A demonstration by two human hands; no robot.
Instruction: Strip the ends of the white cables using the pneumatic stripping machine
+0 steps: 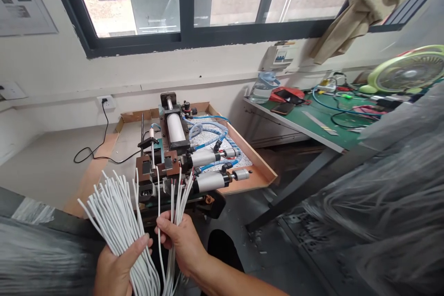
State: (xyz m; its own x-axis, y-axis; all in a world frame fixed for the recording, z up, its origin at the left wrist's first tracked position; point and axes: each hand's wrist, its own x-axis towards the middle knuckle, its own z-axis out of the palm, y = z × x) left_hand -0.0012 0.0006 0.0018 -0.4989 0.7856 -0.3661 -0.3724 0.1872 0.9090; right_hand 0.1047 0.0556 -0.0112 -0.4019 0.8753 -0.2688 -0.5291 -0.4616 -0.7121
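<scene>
My left hand is closed round a thick bundle of white cables, their ends fanned out upward. Beside it, my right hand grips a smaller bunch of white cables, some with reddish tips. One single cable stands apart between my right thumb and fingers. Just beyond the cable ends sits a pneumatic machine with silver cylinders, brown blocks and blue air hoses. The lower ends of both bunches run out of view at the bottom.
The machine rests in a wooden-edged tray. At right, a green-topped table carries a water jug, a phone, wires and a green fan. Plastic-wrapped cable stacks stand at right, with another wrapped stack at lower left.
</scene>
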